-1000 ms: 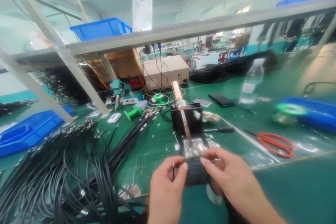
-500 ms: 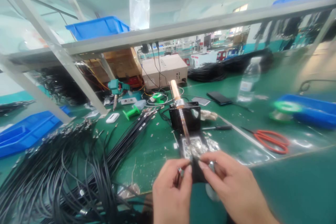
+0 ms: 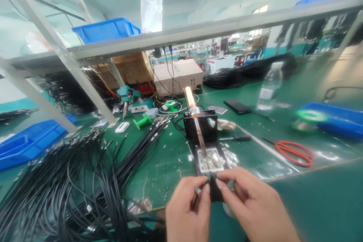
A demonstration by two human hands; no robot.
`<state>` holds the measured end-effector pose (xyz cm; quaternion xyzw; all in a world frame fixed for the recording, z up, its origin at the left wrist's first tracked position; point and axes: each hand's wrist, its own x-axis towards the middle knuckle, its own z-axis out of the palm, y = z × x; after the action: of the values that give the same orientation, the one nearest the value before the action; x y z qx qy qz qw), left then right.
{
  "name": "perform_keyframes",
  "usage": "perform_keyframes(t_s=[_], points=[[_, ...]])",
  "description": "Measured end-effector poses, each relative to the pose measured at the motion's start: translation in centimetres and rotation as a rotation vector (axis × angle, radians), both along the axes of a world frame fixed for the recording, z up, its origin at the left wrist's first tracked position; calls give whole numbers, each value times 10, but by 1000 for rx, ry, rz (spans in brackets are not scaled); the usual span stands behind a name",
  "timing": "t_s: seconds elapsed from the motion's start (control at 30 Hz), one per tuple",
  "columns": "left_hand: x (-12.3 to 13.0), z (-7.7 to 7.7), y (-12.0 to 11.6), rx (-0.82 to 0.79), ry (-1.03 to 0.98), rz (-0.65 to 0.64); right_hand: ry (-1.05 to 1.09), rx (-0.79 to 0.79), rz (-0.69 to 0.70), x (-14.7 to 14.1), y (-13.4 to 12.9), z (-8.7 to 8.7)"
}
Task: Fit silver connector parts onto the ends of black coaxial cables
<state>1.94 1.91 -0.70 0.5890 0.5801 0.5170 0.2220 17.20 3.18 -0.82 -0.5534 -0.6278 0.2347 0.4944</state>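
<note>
Both my hands meet at the near edge of the green bench, close to the tip of a soldering iron (image 3: pixel 195 115). My left hand (image 3: pixel 188 206) is closed in a pinch, and what lies between its fingertips is too small to name. Opposite it, my right hand (image 3: pixel 251 202) pinches too, with a thin pale strand showing by the thumb; the rest is hidden by the fingers. The wooden-handled iron leans over a black fan (image 3: pixel 200 126), its tip pointing down toward my fingertips. Just beyond them lies a tray of small metal pieces (image 3: pixel 211 160).
Black cables (image 3: pixel 82 181) with metal ends spread across the left. Orange-handled scissors (image 3: pixel 295 153), a black screwdriver (image 3: pixel 238 138) and a solder spool (image 3: pixel 308 120) lie to the right. A water bottle (image 3: pixel 269 87) and a phone (image 3: pixel 237 106) stand farther back. A shelf rail (image 3: pixel 187 36) crosses above.
Both hands have shifted very slightly down and toward me, still close together and pinching. More of the metal-piece tray shows. The objects on the bench have stayed in place.
</note>
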Motion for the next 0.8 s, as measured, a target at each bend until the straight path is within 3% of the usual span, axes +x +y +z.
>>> perform_keyframes(t_s=[0.27, 0.37, 0.63, 0.8], points=[[-7, -5, 4, -73, 43, -64, 20, -132, -29, -2, -1, 4], [-5, -8, 3, -97, -19, -11, 21, -160, -34, -1, 1, 1], [-2, -6, 6, -117, -60, 21, -13, -99, 19, 6, 10, 0], [-1, -5, 1, -95, -38, 17, 8, -43, -26, 3, 5, -3]])
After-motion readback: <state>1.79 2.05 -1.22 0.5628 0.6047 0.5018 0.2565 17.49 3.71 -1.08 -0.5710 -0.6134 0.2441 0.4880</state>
